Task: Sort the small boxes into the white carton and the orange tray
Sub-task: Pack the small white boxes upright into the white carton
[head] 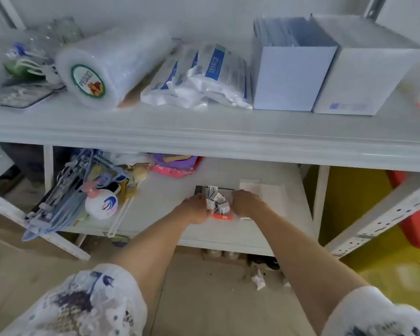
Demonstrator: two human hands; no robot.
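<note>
Small boxes stand jumbled in a heap over an orange tray on the lower shelf, pressed between the left hand and right hand, beside a white carton.

left hand: arm outstretched, fingers curled | right hand: arm outstretched, palm down

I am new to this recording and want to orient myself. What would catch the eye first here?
Two bare forearms reach to the lower white shelf, where the left hand and right hand flank a cluster of small white cardboard boxes above a thin orange tray edge. On the upper shelf, a large clear plastic roll with a green-rimmed label lies on its side.
</note>
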